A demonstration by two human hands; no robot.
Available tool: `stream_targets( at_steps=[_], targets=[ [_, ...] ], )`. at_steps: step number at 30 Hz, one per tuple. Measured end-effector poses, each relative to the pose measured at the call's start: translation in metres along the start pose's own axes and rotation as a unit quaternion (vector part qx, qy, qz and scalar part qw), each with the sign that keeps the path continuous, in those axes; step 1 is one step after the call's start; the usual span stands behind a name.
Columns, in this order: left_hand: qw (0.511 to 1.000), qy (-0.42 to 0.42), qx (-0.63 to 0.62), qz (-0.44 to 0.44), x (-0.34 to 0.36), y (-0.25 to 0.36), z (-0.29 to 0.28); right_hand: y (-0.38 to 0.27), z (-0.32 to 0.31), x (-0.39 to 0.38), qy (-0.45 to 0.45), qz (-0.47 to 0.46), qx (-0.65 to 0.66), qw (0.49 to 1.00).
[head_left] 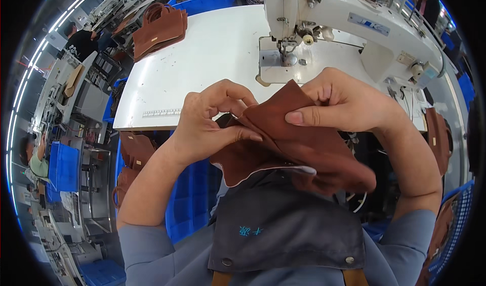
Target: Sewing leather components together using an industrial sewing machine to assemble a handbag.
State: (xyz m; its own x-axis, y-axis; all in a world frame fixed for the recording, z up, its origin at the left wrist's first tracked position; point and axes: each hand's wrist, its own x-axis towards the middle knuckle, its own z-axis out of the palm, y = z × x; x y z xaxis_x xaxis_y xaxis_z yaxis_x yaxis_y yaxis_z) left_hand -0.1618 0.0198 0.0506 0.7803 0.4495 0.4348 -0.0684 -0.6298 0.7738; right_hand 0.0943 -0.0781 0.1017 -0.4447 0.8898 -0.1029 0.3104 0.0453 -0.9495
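A piece of soft brown leather (pixel 304 139), the same colour as the handbags around me, is between my hands above my lap, in front of the sewing table. It is folded, with a pale edge along its lower left side. My left hand (pixel 205 121) pinches the fold between thumb and fingers; the fingertips are partly hidden behind the leather. On the upper right of the same piece, my right hand (pixel 344 101) grips it with the thumb on top and the fingers curled behind. The leather's lower right end is blurred and hangs toward my dark apron (pixel 283 225).
Beyond my hands stands a white sewing machine (pixel 349 25) on a white table (pixel 212 58). Brown handbags (pixel 159 35) lie at the table's far left. More brown bags (pixel 137 149) hang below the left edge, beside a blue crate (pixel 190 200). Co-workers sit farther left.
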Motion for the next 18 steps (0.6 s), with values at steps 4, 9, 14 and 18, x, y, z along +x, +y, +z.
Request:
stream_targets(
  at_steps=[4, 9, 14, 18],
  targets=[
    [0.993, -0.009, -0.116, -0.037, -0.002, -0.015, 0.013, 0.03, 0.026, 0.006, 0.068, -0.04, -0.018, 0.997],
    [0.995, 0.072, 0.074, 0.018, -0.001, -0.02, 0.02, 0.047, 0.048, 0.008, 0.2, -0.032, -0.056, 0.978],
    [0.936, 0.199, 0.287, 0.037, -0.007, -0.018, 0.041, 0.051, 0.063, 0.03, 0.292, -0.125, -0.217, 0.923],
    [0.897, 0.235, 0.375, 0.001, -0.014, -0.013, 0.049, 0.047, 0.063, 0.045, 0.286, -0.137, -0.214, 0.924]
  ],
)
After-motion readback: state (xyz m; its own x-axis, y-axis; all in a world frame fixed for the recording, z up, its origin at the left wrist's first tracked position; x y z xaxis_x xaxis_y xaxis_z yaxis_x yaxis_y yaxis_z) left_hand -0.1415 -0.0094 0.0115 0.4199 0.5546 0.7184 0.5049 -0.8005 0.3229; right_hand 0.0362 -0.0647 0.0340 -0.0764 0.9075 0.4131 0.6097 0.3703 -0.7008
